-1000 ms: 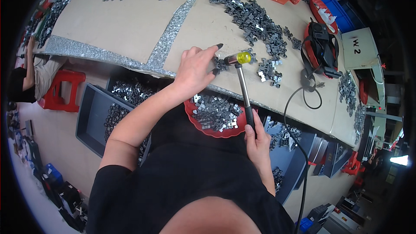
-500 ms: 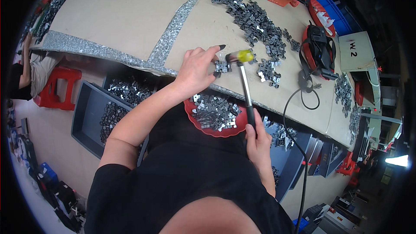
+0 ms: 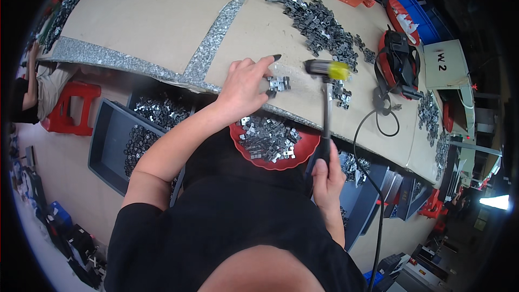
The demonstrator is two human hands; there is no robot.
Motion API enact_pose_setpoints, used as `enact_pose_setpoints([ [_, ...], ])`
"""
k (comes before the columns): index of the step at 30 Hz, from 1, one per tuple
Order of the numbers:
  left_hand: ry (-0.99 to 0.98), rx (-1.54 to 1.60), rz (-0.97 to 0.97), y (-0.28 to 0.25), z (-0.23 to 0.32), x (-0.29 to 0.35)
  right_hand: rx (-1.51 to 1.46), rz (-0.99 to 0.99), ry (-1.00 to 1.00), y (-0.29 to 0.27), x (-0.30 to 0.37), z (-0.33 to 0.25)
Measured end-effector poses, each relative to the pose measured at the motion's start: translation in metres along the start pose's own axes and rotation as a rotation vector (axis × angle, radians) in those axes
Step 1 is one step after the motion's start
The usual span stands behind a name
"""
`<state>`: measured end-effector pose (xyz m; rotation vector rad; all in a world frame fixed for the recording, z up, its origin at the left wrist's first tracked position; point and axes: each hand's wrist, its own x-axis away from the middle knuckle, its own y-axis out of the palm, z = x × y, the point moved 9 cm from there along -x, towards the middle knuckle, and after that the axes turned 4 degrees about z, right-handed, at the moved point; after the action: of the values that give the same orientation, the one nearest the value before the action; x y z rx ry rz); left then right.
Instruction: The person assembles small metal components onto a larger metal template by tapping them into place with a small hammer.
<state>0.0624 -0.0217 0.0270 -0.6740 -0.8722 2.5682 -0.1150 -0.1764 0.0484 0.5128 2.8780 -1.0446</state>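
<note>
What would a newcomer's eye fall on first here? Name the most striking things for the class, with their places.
Probably the hammer with its bright yellow end, held in the right hand, its head over the tabletop. Next, perhaps, the red scalloped bowl of small metal parts, below the table's near edge. Then the long dark heap of similar pieces spread across the table beyond the hands.
</note>
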Motion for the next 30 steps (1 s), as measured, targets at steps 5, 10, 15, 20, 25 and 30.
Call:
enact_pose_setpoints([
  [5,0.233,0.073,-0.361,0.022,0.038,0.033,-0.150,0.156,0.028,-0.024,0.005,0.020],
  [10,0.345,0.025,0.002,0.030,0.039,-0.034,-0.254,0.166,0.172,-0.023,0.008,0.035],
  [15,0.271,0.065,-0.328,0.083,0.024,-0.081,-0.311,0.169,0.186,-0.020,0.010,0.039],
  [20,0.281,0.160,-0.421,0.063,0.038,-0.072,-0.324,0.118,0.237,-0.017,0.013,0.042],
  [25,0.007,0.277,-0.595,0.040,0.025,-0.063,-0.215,0.030,0.213,-0.010,0.011,0.037],
  [30,-0.147,0.106,-0.582,0.038,-0.003,-0.059,-0.110,-0.040,0.184,0.003,0.006,0.031],
])
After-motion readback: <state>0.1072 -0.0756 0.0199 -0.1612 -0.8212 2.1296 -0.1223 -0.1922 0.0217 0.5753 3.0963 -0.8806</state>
